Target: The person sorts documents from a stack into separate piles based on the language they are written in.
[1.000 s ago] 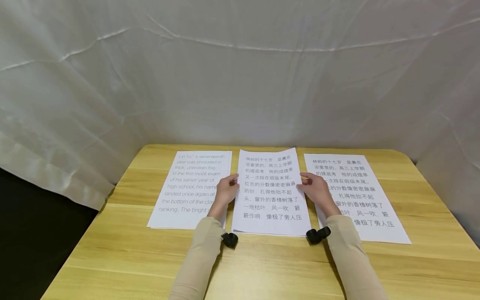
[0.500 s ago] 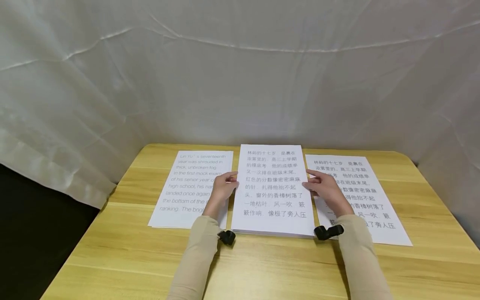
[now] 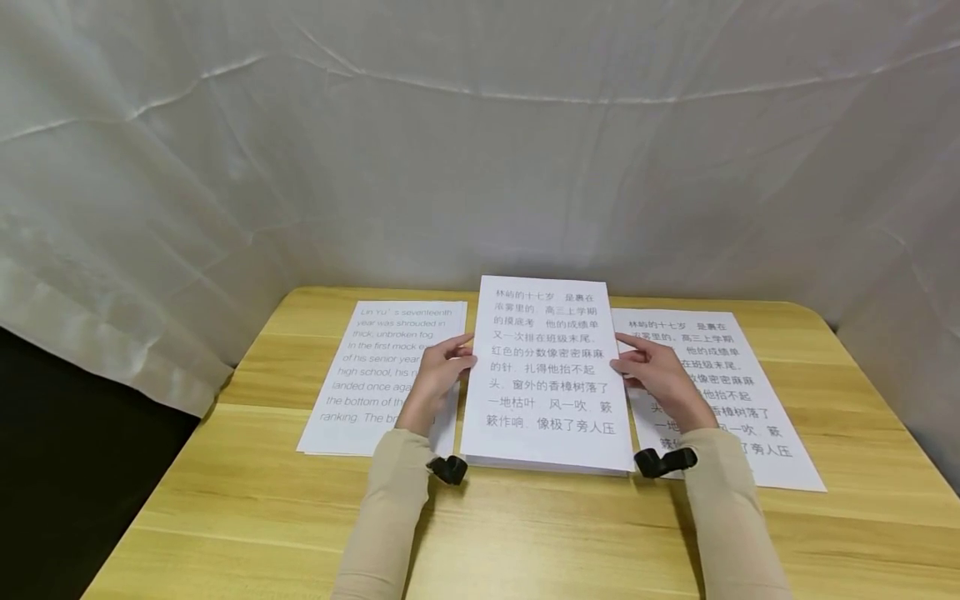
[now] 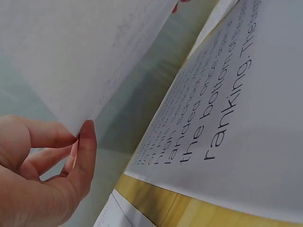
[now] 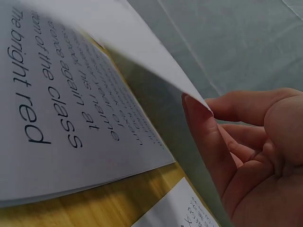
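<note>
A white sheet of paper [image 3: 551,375] printed with Chinese characters is raised in the middle of the head view, tilted with its far edge higher. At its left edge, my left hand [image 3: 437,375] pinches it between thumb and finger. On the opposite edge my right hand [image 3: 662,382] pinches it likewise, as the right wrist view shows. Beneath the raised sheet lies a stack of paper whose top page [image 4: 236,127] bears large English text. That page is hidden in the head view, where only the stack's near edge shows.
On the left lies a pile of English-text sheets [image 3: 352,442], partly under my left forearm. A Chinese-text sheet [image 3: 783,473] lies to the right, partly covered by my right hand. The wooden table [image 3: 540,542] ends at a pale cloth backdrop [image 3: 480,192].
The middle sheet has lifted off the stack, its far edge rising and tilting up. Both hands have risen with it, and the right hand has shifted slightly rightward.
</note>
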Action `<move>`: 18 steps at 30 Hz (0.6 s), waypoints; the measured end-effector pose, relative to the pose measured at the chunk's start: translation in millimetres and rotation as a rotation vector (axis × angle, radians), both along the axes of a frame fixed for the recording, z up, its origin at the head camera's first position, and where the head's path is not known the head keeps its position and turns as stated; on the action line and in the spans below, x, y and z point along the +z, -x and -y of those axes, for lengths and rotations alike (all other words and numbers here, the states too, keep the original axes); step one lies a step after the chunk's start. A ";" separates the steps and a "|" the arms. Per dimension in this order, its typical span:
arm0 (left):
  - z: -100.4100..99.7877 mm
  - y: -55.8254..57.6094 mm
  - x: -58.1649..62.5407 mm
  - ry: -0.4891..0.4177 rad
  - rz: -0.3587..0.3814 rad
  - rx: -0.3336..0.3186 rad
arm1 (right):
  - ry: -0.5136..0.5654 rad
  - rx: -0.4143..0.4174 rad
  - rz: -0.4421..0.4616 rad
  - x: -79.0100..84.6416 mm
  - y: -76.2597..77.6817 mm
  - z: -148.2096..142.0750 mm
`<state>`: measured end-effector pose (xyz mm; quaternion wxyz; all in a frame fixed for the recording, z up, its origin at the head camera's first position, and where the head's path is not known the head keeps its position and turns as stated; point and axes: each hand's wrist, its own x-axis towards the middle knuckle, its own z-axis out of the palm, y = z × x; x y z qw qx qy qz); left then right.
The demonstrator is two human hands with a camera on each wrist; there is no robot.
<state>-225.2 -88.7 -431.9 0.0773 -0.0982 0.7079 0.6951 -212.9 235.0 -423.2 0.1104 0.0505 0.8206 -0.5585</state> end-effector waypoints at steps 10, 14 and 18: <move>2.1 0.4 -0.9 -0.051 0.035 -0.004 | 0.023 0.000 -0.020 3.1 -1.2 -2.7; 2.6 1.2 -1.4 -0.034 0.026 -0.006 | -0.003 0.008 -0.026 2.7 -0.9 -2.1; 2.9 1.3 -1.5 -0.013 0.010 -0.024 | -0.016 0.004 -0.030 1.9 -2.1 -0.9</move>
